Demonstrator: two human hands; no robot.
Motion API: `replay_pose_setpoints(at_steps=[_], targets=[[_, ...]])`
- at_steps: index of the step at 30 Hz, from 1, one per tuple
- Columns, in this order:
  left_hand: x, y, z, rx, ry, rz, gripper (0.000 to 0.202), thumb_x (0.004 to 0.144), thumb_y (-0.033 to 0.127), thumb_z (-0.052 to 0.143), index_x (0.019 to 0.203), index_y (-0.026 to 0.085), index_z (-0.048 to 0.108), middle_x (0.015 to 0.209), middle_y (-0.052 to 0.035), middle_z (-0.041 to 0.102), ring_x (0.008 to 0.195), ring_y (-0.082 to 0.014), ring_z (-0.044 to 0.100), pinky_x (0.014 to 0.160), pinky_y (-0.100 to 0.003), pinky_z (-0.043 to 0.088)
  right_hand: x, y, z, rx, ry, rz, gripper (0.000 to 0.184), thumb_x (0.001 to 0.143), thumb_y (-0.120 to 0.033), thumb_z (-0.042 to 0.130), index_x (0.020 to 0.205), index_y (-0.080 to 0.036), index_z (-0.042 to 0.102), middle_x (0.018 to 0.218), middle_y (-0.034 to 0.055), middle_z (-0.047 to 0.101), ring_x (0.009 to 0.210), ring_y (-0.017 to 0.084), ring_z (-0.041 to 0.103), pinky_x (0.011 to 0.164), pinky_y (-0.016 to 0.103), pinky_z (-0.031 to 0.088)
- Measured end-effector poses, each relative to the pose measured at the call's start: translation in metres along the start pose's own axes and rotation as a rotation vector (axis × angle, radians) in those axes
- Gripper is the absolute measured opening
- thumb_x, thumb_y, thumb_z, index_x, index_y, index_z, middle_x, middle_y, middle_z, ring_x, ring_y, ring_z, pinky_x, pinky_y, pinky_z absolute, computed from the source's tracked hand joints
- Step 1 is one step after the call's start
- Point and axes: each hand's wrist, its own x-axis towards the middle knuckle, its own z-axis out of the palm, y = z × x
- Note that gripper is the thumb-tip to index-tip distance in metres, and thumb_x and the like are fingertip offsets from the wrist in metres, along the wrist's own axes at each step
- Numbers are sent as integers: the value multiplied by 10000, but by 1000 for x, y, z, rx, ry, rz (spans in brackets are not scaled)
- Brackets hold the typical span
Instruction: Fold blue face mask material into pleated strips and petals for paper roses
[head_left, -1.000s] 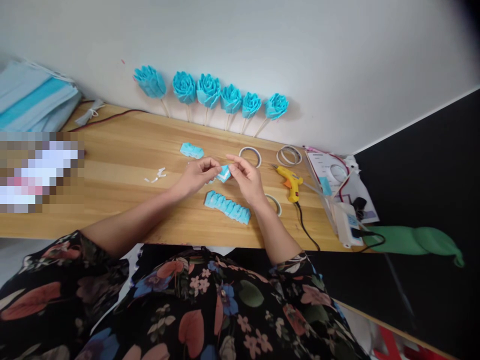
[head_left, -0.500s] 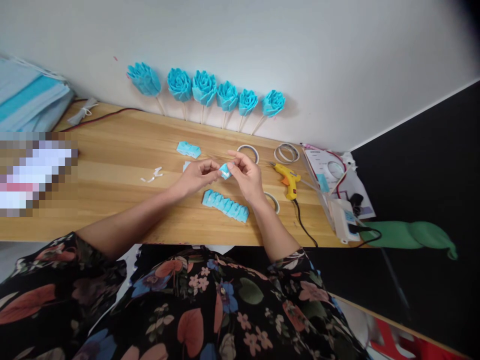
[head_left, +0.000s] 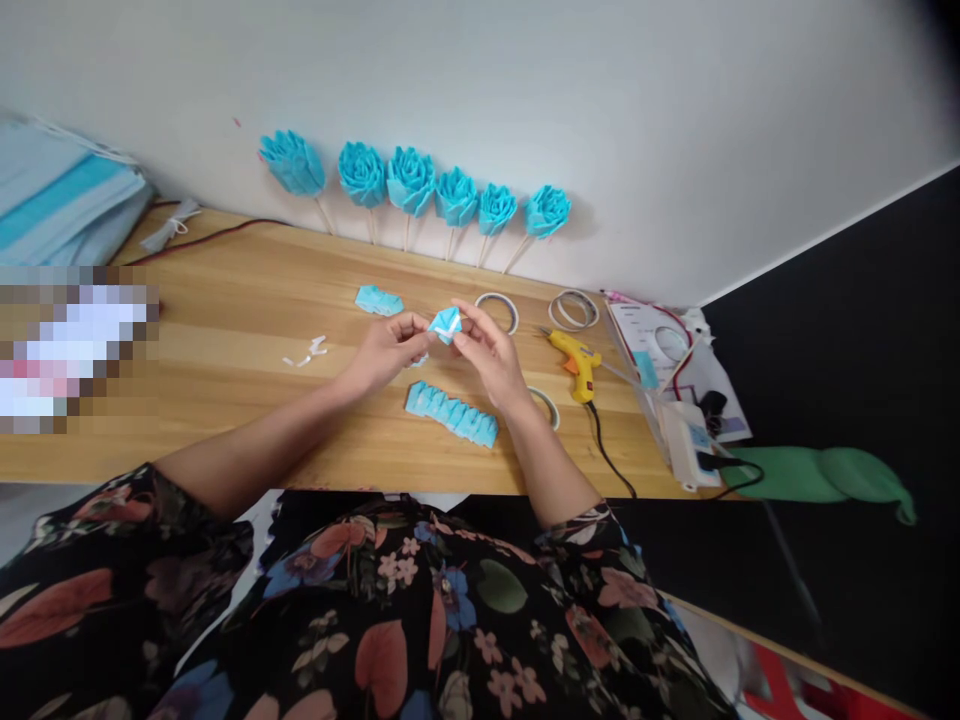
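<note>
Between my two hands is a small folded blue paper petal [head_left: 446, 324] with a white strip across it. My left hand [head_left: 386, 350] pinches its left edge between thumb and fingers. On the other side, my right hand [head_left: 489, 350] grips the right edge, thumb in front and fingers behind. Below them on the table lies an overlapping row of folded blue petals [head_left: 451, 413]. Another short stack of blue petals [head_left: 379, 299] lies behind my left hand. Part of a further blue piece shows just under the left fingers, mostly hidden.
Several blue paper roses [head_left: 411, 182] on sticks lean on the wall. Tape rings [head_left: 573, 308] and a yellow glue gun [head_left: 576, 362] with a cord lie right, near a white power strip [head_left: 686, 445]. White scraps [head_left: 307, 351] lie left; folded blue sheets [head_left: 67, 195] sit far left.
The petal has been raised slightly and turned, so more of its face and the white strip show. Both hands keep hold of it. The view has shifted slightly.
</note>
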Motion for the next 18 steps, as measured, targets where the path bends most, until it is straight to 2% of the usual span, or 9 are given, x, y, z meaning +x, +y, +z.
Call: replay_pose_setpoints(at_steps=[9, 14, 18], targets=[[-2, 1, 1, 22, -76, -8, 181, 817, 339, 635, 818, 168, 575, 641, 29, 542, 556, -85, 473, 555, -232, 403, 1, 4, 0, -39, 8, -17, 467, 867, -333, 632, 1330, -310, 572, 1038, 25, 694, 936, 192, 633, 879, 392, 565], [1, -6, 0, 88, -72, 43, 216, 805, 323, 647, 705, 173, 528, 606, 37, 493, 544, -78, 435, 541, -233, 355, 0, 4, 2, -53, -24, -40, 478, 868, -340, 626, 1341, -311, 567, 1014, 22, 683, 892, 184, 626, 885, 403, 563], [2, -8, -2, 102, -71, 54, 211, 819, 308, 637, 700, 176, 523, 602, 35, 498, 543, -81, 429, 541, -237, 348, 0, 3, 1, -80, -6, -28, 479, 865, -381, 630, 1337, -312, 585, 993, 20, 678, 870, 182, 616, 862, 396, 566]])
